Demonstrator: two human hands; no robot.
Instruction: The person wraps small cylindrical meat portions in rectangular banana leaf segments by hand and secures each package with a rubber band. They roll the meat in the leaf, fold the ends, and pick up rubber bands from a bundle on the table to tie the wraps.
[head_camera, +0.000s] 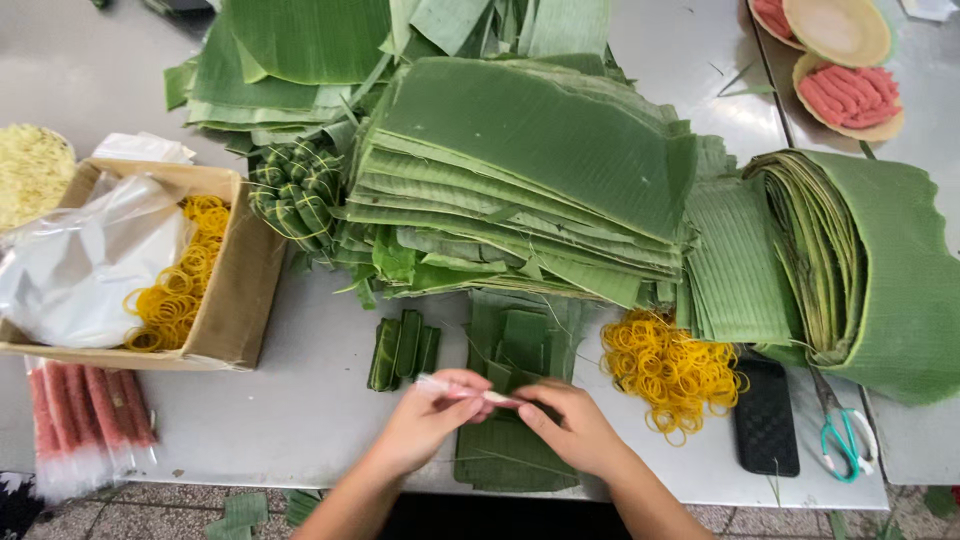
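Both hands pinch a thin pink stick (462, 390) in clear wrap over the cut leaf strips (512, 450): left hand (425, 415) fingers closed on one end, right hand (570, 430) on the other. It looks light, soft and slippery; best held by the ends. Yellow rubber bands (672, 372) lie beside on the bench (300, 400).

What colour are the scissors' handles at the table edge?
Teal, on the scissors in the head view.

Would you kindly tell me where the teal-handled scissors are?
In the head view, the teal-handled scissors lie at the table's near right corner, just right of the black phone, below the folded banana leaves.
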